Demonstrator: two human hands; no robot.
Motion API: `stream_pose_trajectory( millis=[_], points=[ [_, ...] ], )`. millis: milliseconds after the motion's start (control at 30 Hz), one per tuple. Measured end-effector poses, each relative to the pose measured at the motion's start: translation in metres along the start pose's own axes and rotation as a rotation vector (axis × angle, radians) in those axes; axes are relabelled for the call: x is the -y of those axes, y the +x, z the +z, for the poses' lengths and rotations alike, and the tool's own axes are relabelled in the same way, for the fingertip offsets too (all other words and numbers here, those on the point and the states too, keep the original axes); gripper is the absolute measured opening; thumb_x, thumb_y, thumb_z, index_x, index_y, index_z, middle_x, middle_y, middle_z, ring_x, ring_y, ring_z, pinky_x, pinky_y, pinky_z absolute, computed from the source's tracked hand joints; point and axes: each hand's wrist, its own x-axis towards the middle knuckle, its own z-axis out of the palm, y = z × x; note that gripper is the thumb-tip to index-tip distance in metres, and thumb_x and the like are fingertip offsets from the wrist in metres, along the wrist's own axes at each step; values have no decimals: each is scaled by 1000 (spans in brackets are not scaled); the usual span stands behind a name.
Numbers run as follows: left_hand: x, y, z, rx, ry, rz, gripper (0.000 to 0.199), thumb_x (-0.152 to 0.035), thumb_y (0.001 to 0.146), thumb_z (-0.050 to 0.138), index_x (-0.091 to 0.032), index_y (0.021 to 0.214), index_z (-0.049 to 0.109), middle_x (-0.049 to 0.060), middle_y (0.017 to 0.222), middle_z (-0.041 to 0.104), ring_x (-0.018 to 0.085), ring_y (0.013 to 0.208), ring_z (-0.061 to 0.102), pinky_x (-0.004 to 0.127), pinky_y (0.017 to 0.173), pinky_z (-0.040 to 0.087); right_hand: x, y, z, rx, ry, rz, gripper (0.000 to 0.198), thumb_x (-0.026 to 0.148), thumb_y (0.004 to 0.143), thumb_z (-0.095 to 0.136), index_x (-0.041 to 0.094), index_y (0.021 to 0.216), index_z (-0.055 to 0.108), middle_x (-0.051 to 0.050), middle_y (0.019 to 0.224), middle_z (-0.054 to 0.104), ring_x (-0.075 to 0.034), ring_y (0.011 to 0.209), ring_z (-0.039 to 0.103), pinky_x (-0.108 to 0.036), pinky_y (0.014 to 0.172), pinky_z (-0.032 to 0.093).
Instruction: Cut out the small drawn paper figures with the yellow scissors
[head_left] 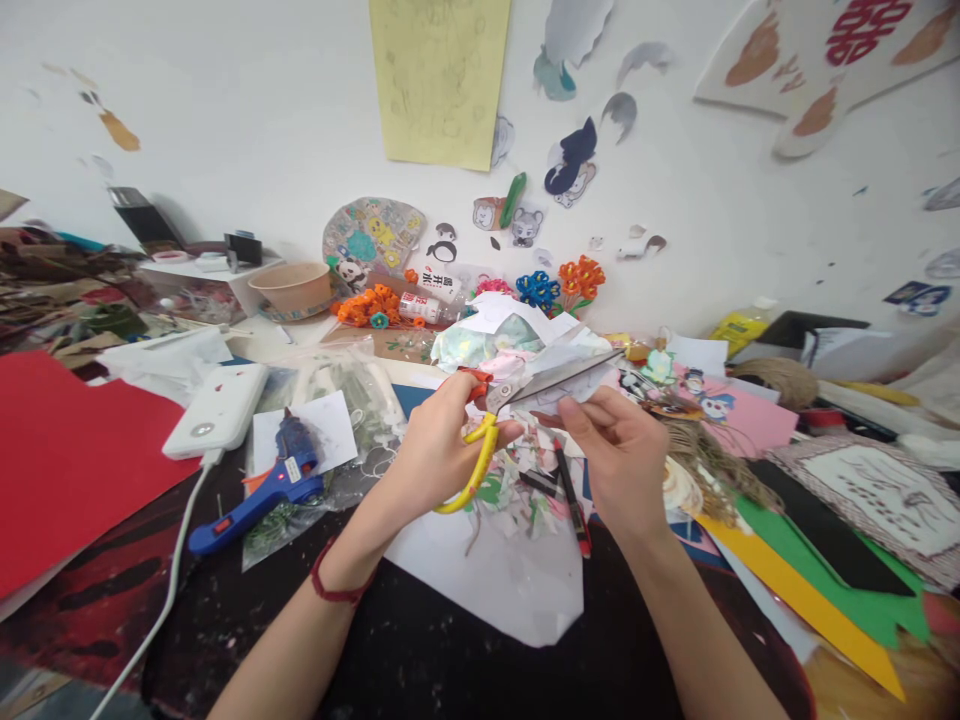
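Observation:
Scissors (480, 478) with one yellow and one orange handle loop are in my left hand (439, 445), its fingers through the loops. Their metal blades point right, over a piece of white paper (583, 382). My right hand (626, 455) pinches this paper by its lower edge between thumb and fingers. Whether the blades are cutting into the paper I cannot tell. Below both hands, a white sheet (480, 570) lies on the dark table, covered in many small paper scraps (517, 495). A black-and-red pen (571, 500) rests among the scraps.
To the left are a blue glue gun (289, 480), a white power bank (217, 412) with a cable and red paper (71, 460). Coloured flowers (538, 290) and a bowl (291, 290) stand near the wall. Twine, green and yellow strips (806, 605) and a framed drawing (885, 495) lie right.

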Motion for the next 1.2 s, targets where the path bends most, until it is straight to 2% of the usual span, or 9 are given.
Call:
stream_pose_trajectory(
  millis=[433,833,967,1033,1133,1200],
  points=[
    [2,0,0,-6,2,26,28,-41,85,59,-22,85,39,-2,79,44,16,70,40,30,66,30,0,0,-1,8,8,9,9,30,88,74,21,90,73,2,75,74,-16,74,73,-27,74,58],
    [2,-1,-1,11,8,15,26,-39,86,58,-22,84,38,-1,83,50,16,72,44,30,66,31,-1,2,-1,-6,7,-13,12,29,87,74,20,80,69,5,64,66,-11,66,68,-22,68,56],
    [2,0,1,13,5,23,23,-36,84,57,-22,94,42,2,92,54,17,73,46,32,68,35,0,1,0,-19,13,-12,16,30,86,75,20,77,67,6,61,61,-12,64,67,-24,70,58],
    [2,0,1,24,-2,60,27,-32,82,57,-21,103,43,5,98,55,18,78,49,33,71,39,0,2,0,-39,20,-11,17,30,85,76,19,77,67,5,60,60,-13,63,66,-26,71,59],
    [6,3,-4,32,13,117,33,-32,78,59,-19,104,44,7,101,55,21,85,51,36,76,41,0,3,0,-78,48,-2,14,32,84,76,19,82,70,4,64,66,-13,63,66,-30,76,62],
    [11,5,-12,30,19,92,30,-33,78,60,-19,99,45,6,96,55,20,82,50,35,73,40,2,4,-1,-111,81,5,13,32,84,76,20,88,73,3,70,71,-14,65,69,-31,80,62]
  ],
)
